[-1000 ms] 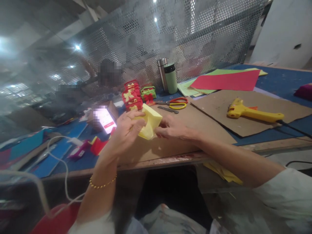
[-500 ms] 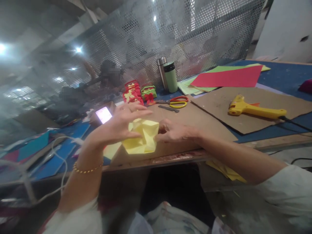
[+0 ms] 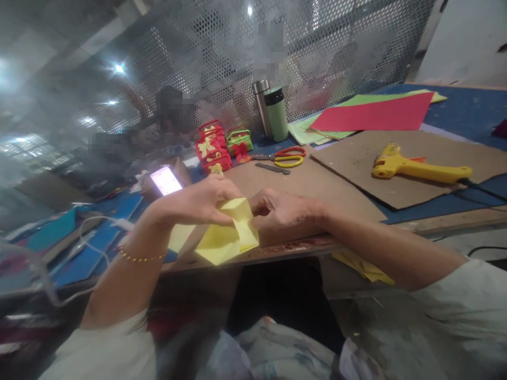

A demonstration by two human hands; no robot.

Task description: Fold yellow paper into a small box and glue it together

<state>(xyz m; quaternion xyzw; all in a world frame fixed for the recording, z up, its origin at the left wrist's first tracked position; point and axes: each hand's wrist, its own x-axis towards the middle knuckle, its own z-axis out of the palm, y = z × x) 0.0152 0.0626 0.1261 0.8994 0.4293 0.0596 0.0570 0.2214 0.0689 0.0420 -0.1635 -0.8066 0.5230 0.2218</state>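
Note:
A folded piece of yellow paper [image 3: 225,240], box-like with creased sides, is held between my two hands above the table's front edge. My left hand [image 3: 198,200] grips its upper left side, thumb on the near face and fingers behind. At its right edge, my right hand [image 3: 283,211] pinches a side with curled thumb and forefinger. Under my left wrist lies a flat yellow sheet [image 3: 180,237]. Beyond my hands are scissors [image 3: 291,157] with red and yellow handles and a dark flat blade [image 3: 272,169].
Cardboard [image 3: 332,195] covers the blue table. To the right lies a yellow glue gun [image 3: 415,169] with its cord. Behind stand red paper baskets [image 3: 214,145], a green one [image 3: 240,141] and a green flask [image 3: 276,116]. A lit phone [image 3: 165,181] is at left, red paper [image 3: 372,113] at back.
My left hand has closed from a spread pose onto the yellow paper, which has turned and tilted. My right hand stays at its right edge. The view has shifted slightly.

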